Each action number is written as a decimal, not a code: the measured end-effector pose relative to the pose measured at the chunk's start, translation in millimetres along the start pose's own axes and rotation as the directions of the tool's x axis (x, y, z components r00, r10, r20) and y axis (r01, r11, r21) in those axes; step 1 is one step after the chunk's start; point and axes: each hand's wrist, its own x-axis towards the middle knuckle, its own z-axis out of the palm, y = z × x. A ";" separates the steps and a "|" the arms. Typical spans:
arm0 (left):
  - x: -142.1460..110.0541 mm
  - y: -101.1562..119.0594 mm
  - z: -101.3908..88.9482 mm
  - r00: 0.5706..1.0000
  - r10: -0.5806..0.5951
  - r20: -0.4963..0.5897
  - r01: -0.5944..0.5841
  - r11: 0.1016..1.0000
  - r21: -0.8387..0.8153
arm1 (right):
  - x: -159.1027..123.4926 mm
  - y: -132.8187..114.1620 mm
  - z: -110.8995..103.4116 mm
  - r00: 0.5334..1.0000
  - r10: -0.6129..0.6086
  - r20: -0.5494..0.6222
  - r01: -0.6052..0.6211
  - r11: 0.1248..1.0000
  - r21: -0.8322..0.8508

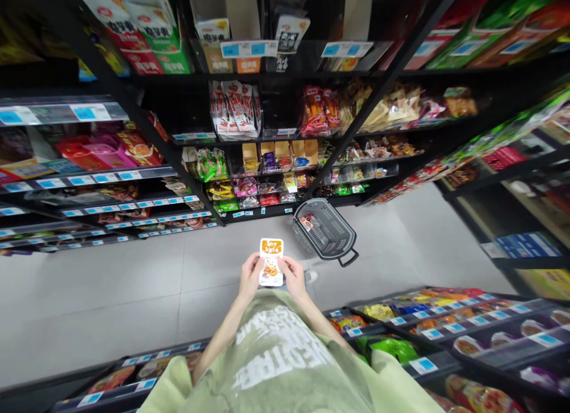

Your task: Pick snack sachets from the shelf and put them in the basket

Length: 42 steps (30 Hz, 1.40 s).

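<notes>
I hold a small white and orange snack packet (pixel 271 260) upright in front of my chest with both hands. My left hand (pixel 250 274) grips its left edge with fingers curled round it. My right hand (pixel 293 273) pinches its right edge in the same way. A grey shopping basket (pixel 341 235) with a black handle stands on the floor just beyond and to the right of the packet, with a few small items inside.
Black shelves packed with snack packets (pixel 267 163) rise ahead and on the left, with blue price tags along their edges. More stocked shelves (pixel 445 324) run behind me on both sides. A pale tiled floor (pixel 133 282) lies between them.
</notes>
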 end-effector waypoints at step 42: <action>5.5 -11.5 -7.6 0.994 0.045 -0.101 -0.030 0.990 0.139 | 7.3 4.5 14.1 0.998 0.052 -0.043 -0.051 0.998 0.027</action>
